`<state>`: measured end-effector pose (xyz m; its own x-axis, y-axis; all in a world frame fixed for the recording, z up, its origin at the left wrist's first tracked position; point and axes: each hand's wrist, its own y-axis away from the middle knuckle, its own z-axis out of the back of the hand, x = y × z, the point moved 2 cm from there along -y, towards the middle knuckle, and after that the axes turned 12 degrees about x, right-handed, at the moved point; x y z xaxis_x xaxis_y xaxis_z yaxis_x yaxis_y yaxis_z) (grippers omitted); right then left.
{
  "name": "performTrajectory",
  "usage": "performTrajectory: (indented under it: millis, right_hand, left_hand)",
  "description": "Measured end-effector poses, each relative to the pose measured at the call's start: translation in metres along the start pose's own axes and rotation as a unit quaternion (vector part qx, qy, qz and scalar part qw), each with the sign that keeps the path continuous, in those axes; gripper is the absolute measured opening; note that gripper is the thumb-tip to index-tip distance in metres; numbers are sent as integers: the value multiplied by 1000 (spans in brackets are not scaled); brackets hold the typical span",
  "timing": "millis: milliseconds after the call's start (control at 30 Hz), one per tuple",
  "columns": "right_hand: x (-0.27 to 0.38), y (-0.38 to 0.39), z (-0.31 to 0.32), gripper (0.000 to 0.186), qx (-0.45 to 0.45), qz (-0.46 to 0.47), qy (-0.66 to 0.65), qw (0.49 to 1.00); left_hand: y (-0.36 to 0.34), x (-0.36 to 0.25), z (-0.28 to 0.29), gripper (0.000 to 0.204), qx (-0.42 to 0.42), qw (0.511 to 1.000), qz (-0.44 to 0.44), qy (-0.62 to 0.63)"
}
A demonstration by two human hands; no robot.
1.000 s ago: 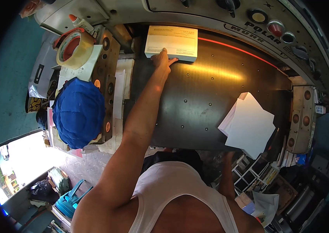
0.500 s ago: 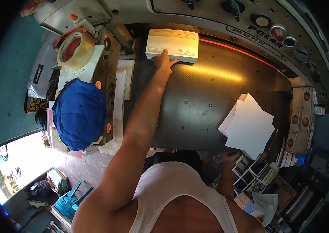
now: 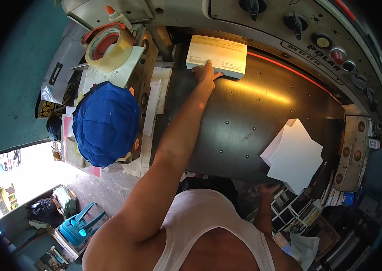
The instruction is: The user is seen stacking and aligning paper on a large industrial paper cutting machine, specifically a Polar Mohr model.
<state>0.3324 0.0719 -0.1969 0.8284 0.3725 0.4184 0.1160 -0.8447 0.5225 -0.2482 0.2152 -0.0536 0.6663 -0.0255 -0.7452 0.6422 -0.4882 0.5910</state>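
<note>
A thick stack of printed paper [image 3: 216, 49] lies against the back of the dark metal table [image 3: 209, 131], beside a red light line. My left hand [image 3: 205, 72] reaches to its near side, one finger on the top face and others spread along the front, touching it without wrapping round it. My right hand [image 3: 268, 189] is low at the table's front edge, just below a loose pile of white sheets [image 3: 297, 153]; its fingers are small and partly hidden.
A machine panel with knobs [image 3: 317, 45] spans the back. At left sit a tape roll [image 3: 123, 54], a glue bottle [image 3: 116, 18] and a blue cloth item [image 3: 106, 122]. A perforated block [image 3: 353, 153] borders the right; a teal bag [image 3: 78, 226] is at lower left.
The camera's view has shifted, moving the table and stack rightward in the picture. My left hand keeps its place on the stack; my right hand stays by the front edge.
</note>
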Motion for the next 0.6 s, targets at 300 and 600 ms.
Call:
performTrajectory:
  millis: [300, 600]
  right_hand:
    - [-37, 61, -32, 48, 350, -150, -52, 923]
    - [-133, 113, -208, 19, 200, 56, 517, 831]
  left_hand:
    - [-2, 0, 7, 63, 45, 999, 19, -6]
    - [33, 0, 66, 61, -19, 957, -226, -182]
